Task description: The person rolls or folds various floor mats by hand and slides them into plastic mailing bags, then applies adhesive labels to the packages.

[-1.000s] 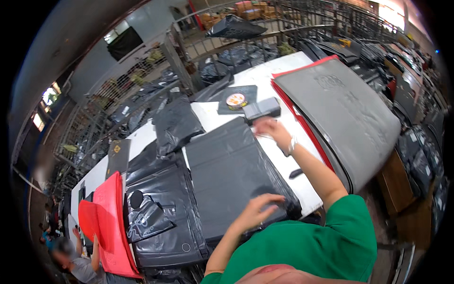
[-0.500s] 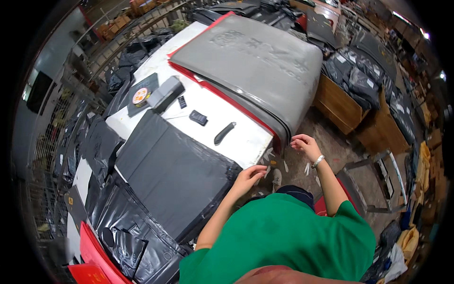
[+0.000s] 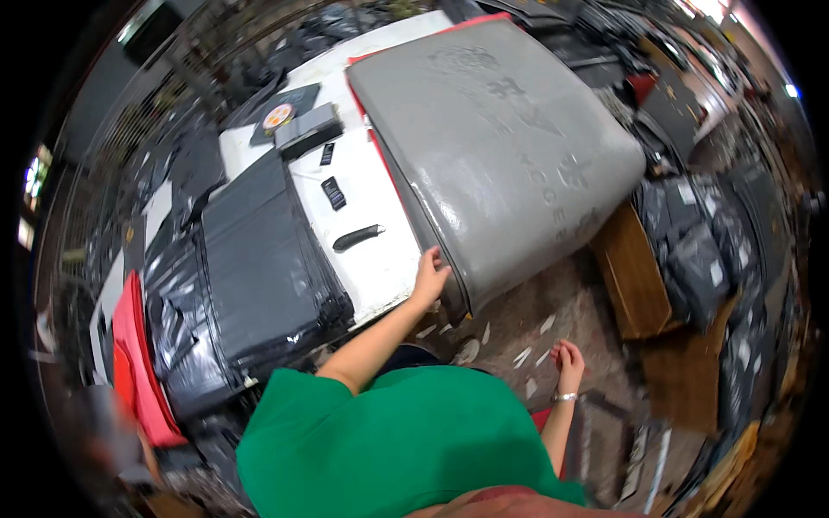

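**Left hand now on the edge of the grey cover**

Since half a second ago the left hand has moved from the black bag to the near edge of the big grey cover, fingers together against it. Her right hand hangs open over the floor, fingers loosely spread, holding nothing. On the white table a black handle lies just beside.

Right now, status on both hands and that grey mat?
Left hand open, on the white table edge, at the grey mat. Right hand empty, hanging low. Black handle lies nearby.
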Action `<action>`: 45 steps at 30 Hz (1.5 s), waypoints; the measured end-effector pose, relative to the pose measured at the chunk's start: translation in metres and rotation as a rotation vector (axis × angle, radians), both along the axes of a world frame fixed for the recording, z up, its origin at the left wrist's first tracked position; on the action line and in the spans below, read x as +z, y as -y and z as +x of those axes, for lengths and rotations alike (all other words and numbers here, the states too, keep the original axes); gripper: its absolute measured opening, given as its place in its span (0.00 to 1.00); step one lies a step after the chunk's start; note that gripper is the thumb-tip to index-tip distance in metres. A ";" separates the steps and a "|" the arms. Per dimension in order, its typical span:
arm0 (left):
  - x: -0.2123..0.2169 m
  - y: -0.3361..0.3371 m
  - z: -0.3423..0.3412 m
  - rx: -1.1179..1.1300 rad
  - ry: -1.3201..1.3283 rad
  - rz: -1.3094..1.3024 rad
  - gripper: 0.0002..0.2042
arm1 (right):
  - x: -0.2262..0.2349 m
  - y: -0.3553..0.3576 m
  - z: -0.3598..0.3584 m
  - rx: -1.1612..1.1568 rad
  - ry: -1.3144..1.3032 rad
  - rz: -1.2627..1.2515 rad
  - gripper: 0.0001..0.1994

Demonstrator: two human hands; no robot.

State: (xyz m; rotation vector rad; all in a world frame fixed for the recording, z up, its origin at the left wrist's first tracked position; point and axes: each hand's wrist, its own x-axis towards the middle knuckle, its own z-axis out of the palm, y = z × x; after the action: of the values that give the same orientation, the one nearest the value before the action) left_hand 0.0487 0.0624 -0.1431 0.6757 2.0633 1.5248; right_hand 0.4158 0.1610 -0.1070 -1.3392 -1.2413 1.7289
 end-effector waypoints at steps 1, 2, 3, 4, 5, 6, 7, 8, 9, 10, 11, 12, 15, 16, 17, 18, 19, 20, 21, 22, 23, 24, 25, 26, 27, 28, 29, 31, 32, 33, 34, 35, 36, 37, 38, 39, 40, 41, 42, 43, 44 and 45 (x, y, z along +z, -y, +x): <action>0.003 -0.006 -0.011 0.058 -0.018 -0.063 0.26 | -0.001 -0.014 0.006 0.015 0.027 0.001 0.11; -0.005 -0.010 -0.026 0.071 0.055 -0.083 0.29 | -0.003 -0.026 0.008 0.030 0.048 -0.002 0.11; 0.007 -0.020 -0.034 0.104 0.278 -0.005 0.27 | -0.004 -0.039 0.005 0.026 0.070 -0.003 0.11; 0.018 -0.027 -0.043 0.132 0.498 0.077 0.25 | -0.007 -0.053 -0.001 0.048 0.071 0.016 0.11; 0.018 -0.034 -0.052 0.129 0.508 0.060 0.24 | -0.002 -0.066 -0.008 0.068 0.078 0.044 0.10; 0.017 -0.038 -0.064 0.125 0.517 0.041 0.22 | 0.003 -0.076 -0.018 0.088 0.083 0.070 0.10; 0.016 -0.039 -0.078 0.122 0.525 0.021 0.20 | 0.005 -0.081 -0.035 0.103 0.046 0.092 0.10; 0.022 -0.046 -0.088 0.126 0.549 0.100 0.19 | 0.013 -0.087 -0.051 0.123 0.036 0.114 0.10; 0.024 -0.055 -0.099 0.129 0.611 0.172 0.19 | 0.020 -0.091 -0.068 0.139 0.025 0.116 0.10; 0.027 -0.064 -0.113 0.135 0.669 0.245 0.18 | 0.026 -0.094 -0.086 0.156 0.012 0.116 0.10; 0.039 -0.073 -0.124 0.223 0.657 0.091 0.20 | 0.031 -0.097 -0.106 0.184 -0.025 0.117 0.10; 0.034 -0.078 -0.124 0.232 0.401 0.036 0.22 | 0.033 -0.097 -0.125 0.215 -0.057 0.115 0.10; 0.042 -0.098 -0.111 0.172 -0.235 -0.203 0.32 | 0.054 -0.096 -0.177 0.309 -0.047 0.170 0.11; 0.071 -0.093 -0.103 0.114 -0.206 -0.183 0.34 | 0.060 -0.095 -0.193 0.315 -0.045 0.145 0.11; 0.078 -0.089 -0.097 0.103 -0.180 -0.214 0.34 | 0.064 -0.098 -0.215 0.365 -0.020 0.142 0.11; 0.079 -0.088 -0.096 0.083 -0.164 -0.240 0.35 | 0.065 -0.103 -0.237 0.421 -0.010 0.117 0.11; 0.074 -0.085 -0.097 0.093 -0.183 -0.221 0.35 | 0.069 -0.109 -0.263 0.515 0.038 0.181 0.11; 0.066 -0.083 -0.096 0.105 -0.194 -0.202 0.35 | 0.074 -0.114 -0.292 0.612 0.095 0.242 0.11; 0.058 -0.084 -0.097 0.116 -0.202 -0.184 0.36 | 0.076 -0.118 -0.319 0.667 0.095 0.304 0.11; 0.057 -0.084 -0.099 0.080 -0.219 -0.167 0.36 | 0.077 -0.120 -0.342 0.700 0.092 0.358 0.11; 0.058 -0.078 -0.101 0.047 -0.227 -0.159 0.36 | 0.078 -0.122 -0.369 0.734 0.187 0.439 0.12; 0.061 -0.072 -0.103 0.021 -0.238 -0.159 0.36 | 0.077 -0.123 -0.398 0.778 0.274 0.514 0.14; 0.066 -0.067 -0.104 0.034 -0.180 -0.072 0.36 | 0.079 -0.115 -0.425 0.781 0.325 0.624 0.16; 0.070 -0.064 -0.105 0.002 -0.134 -0.070 0.35 | 0.076 -0.107 -0.448 0.774 0.365 0.730 0.18; 0.073 -0.063 -0.107 -0.027 -0.095 -0.069 0.34 | 0.068 -0.102 -0.468 0.796 0.491 0.962 0.18; 0.073 -0.062 -0.110 -0.060 -0.061 -0.064 0.34 | 0.060 -0.100 -0.484 0.806 0.619 1.197 0.19; 0.069 -0.062 -0.110 -0.073 -0.069 -0.069 0.31 | 0.056 -0.098 -0.495 0.824 0.733 1.169 0.18; 0.052 -0.059 -0.119 -0.062 -0.026 -0.053 0.31 | 0.053 -0.094 -0.517 0.902 0.934 1.130 0.16; 0.046 -0.056 -0.126 -0.047 -0.011 -0.043 0.31 | 0.049 -0.097 -0.519 0.897 0.904 1.084 0.15; 0.042 -0.052 -0.130 0.032 -0.165 -0.102 0.32 | 0.044 -0.102 -0.517 0.889 0.875 1.035 0.14; 0.035 -0.049 -0.133 0.208 -0.187 -0.119 0.34 | 0.041 -0.105 -0.514 0.878 0.848 0.984 0.13; 0.020 -0.048 -0.135 0.292 -0.104 -0.109 0.34 | 0.047 -0.106 -0.512 0.876 0.803 0.933 0.13; 0.012 -0.047 -0.142 0.369 -0.026 -0.096 0.35 | 0.048 -0.109 -0.511 0.879 0.794 0.893 0.13; 0.006 -0.045 -0.143 0.320 0.086 -0.008 0.36 | 0.049 -0.112 -0.509 0.883 0.785 0.852 0.13; 0.011 -0.046 -0.145 0.322 0.147 0.055 0.36 | 0.050 -0.113 -0.510 0.890 0.770 0.817 0.13; 0.018 -0.046 -0.146 0.318 0.204 0.112 0.36 | 0.047 -0.117 -0.508 0.929 0.686 0.805 0.14; 0.027 -0.046 -0.146 0.314 0.261 0.169 0.36 | 0.041 -0.124 -0.506 0.967 0.602 0.792 0.16; 0.041 -0.054 -0.145 0.355 0.437 0.305 0.35 | 0.038 -0.127 -0.509 1.004 0.517 0.778 0.18; 0.044 -0.063 -0.147 0.411 0.660 0.468 0.31 | 0.046 -0.124 -0.523 1.012 0.458 0.902 0.21; 0.046 -0.068 -0.154 0.337 0.723 0.588 0.30 | 0.057 -0.122 -0.541 1.017 0.396 1.024 0.24; 0.057 -0.071 -0.162 0.262 0.786 0.715 0.28 | 0.072 -0.118 -0.559 1.023 0.333 1.151 0.27; 0.057 -0.078 -0.154 0.301 0.422 0.386 0.28 | 0.086 -0.108 -0.579 1.009 0.389 1.274 0.29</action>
State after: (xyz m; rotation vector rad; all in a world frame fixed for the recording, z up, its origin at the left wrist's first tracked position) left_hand -0.1052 0.1400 -0.0864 0.1434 1.6186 2.0594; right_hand -0.1631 0.2694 -0.0210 -0.1988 -2.8203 0.6539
